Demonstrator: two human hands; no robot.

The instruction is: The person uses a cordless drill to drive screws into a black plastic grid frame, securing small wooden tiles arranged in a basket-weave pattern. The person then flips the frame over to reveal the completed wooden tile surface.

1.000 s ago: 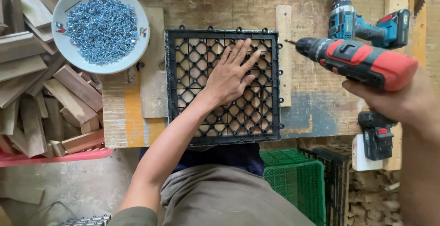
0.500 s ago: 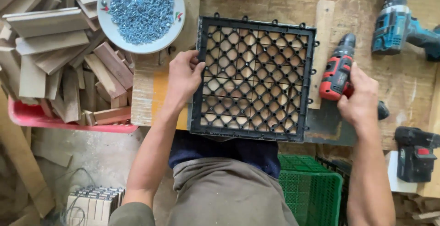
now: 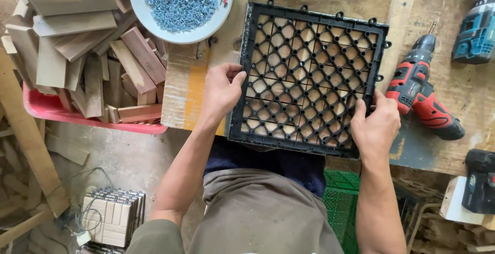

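Observation:
A square black plastic grid tile [image 3: 308, 79] lies on the wooden workbench [image 3: 454, 99], with wooden slats showing through its holes. My left hand [image 3: 223, 90] grips the tile's left edge. My right hand [image 3: 375, 126] grips its lower right edge. A red and black cordless drill [image 3: 424, 99] lies on the bench just right of my right hand, with its bit pointing away from me.
A white bowl of silvery screws [image 3: 181, 1] sits left of the tile's top. A red tray [image 3: 46, 111] piled with short wooden slats stands at the left. A blue drill [image 3: 475, 30] lies at the far right. A green crate [image 3: 340, 202] and stacked tiles [image 3: 111, 217] sit below.
My right hand set the red drill down on the bench and moved onto the tile's right edge. My left hand shifted from the tile's face to its left edge.

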